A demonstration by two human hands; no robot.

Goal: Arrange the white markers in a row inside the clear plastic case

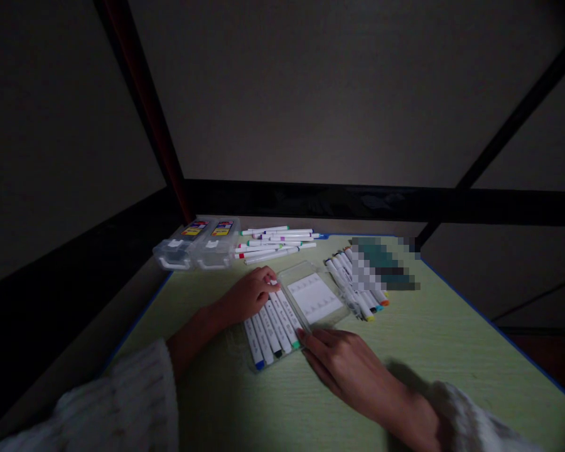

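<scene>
An open clear plastic case [258, 371] lies on the table in the middle of the view. White markers [269, 329] with blue, black and green ends sit side by side in its left half. The right half holds a white card [315, 298] with a clear tray edge around it. My left hand [249, 294] is closed, its fingertips at the far end of the rightmost marker. At the near end of that green-capped marker [287, 319], my right hand [343, 361] has its thumb and fingers pressed together by the case edge. The exact fingertip contact is partly hidden.
Loose slim markers [277, 242] lie in a pile at the back. Thicker markers [358, 282] rest in a row to the right, beside a blurred green object [381, 260]. Two clear handled cases [214, 251] stand at the back left. The table [433, 339] has a blue edge.
</scene>
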